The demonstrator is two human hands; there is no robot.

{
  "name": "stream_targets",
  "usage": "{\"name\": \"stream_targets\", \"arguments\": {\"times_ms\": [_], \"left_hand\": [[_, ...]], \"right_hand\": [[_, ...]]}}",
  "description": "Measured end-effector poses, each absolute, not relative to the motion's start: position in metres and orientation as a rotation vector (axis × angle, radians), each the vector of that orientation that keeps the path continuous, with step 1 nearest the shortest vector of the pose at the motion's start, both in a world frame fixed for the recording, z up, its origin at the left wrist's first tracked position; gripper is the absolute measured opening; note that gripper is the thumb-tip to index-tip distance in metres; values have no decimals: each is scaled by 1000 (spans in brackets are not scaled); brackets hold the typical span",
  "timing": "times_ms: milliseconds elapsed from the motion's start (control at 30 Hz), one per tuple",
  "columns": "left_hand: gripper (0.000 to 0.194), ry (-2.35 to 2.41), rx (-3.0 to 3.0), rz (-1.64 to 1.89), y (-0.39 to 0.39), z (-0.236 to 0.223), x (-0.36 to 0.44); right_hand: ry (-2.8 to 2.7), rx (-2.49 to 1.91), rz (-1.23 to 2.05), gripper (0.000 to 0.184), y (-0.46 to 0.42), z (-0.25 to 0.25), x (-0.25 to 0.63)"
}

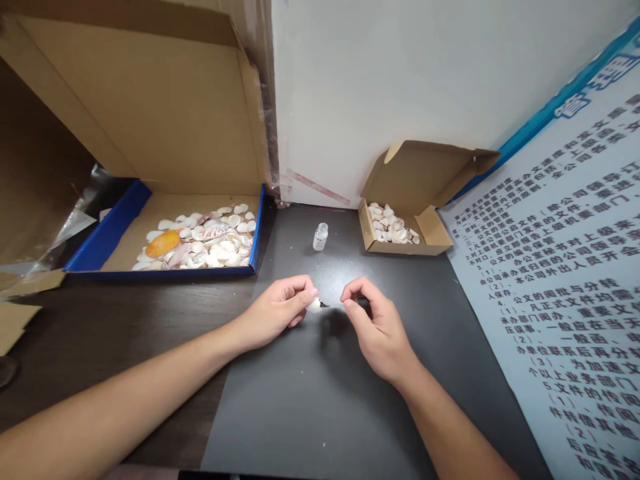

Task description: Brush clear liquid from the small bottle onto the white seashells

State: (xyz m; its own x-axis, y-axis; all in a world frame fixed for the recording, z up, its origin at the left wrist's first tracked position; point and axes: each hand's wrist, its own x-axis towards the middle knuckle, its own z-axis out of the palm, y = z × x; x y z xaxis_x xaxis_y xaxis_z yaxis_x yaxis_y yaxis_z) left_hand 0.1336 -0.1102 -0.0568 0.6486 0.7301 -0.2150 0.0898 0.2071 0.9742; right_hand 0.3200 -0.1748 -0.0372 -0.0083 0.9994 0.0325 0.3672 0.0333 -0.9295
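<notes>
Over the dark grey mat, my left hand (pixel 280 310) pinches a small white seashell (pixel 315 304) between thumb and fingertips. My right hand (pixel 377 327) is closed round a thin brush-like applicator (pixel 332 307), whose handle end is mostly hidden by the fingers. Its dark tip points left and lies at the shell's edge; whether it touches cannot be made out. Beyond both hands stands a small clear glass bottle (pixel 321 237), upright, with a pale label and no cap visible on it.
At the left, a blue-edged cardboard box (pixel 170 272) with raised lid holds many shells and a large orange one (pixel 163 243). A smaller cardboard box (pixel 407 249) of shells stands at back right. A white panel (pixel 400 80) rises behind; a printed board (pixel 550 267) leans right.
</notes>
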Motion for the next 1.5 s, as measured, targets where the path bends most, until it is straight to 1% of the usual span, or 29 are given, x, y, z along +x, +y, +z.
{"name": "stream_targets", "arguments": {"times_ms": [100,267,367,467,633,767,867,1033,1233,1400,1500], "left_hand": [[44,782,1312,519,-110,-57,134],[44,779,1326,517,-109,-57,134],[43,771,1332,518,-109,-58,133],[43,769,1336,512,-109,-58,133],[43,774,1352,503,-110,-56,133],[44,773,1355,500,-109,-56,133],[44,776,1359,496,-109,-57,132],[45,781,1361,496,-110,-57,132],[43,768,1361,510,-110,-60,131],[42,743,1273,524,-110,-56,133],[41,737,1164,484,-111,-52,135]], "right_hand": [[-1557,-1489,1011,8,-175,-36,319],[-1494,-1423,914,8,-176,-34,319],[-1565,-1440,929,6,-176,-35,318],[-1604,-1474,932,7,-176,-35,318],[-1501,-1398,813,9,-177,-35,319],[-1574,-1394,875,6,-177,-35,318],[-1663,-1375,921,8,-177,-34,318],[-1563,-1327,783,7,-178,-34,317],[-1709,-1351,833,11,-179,-36,317],[-1614,-1287,680,9,-180,-36,316],[-1670,-1302,664,10,-180,-36,315]]}}
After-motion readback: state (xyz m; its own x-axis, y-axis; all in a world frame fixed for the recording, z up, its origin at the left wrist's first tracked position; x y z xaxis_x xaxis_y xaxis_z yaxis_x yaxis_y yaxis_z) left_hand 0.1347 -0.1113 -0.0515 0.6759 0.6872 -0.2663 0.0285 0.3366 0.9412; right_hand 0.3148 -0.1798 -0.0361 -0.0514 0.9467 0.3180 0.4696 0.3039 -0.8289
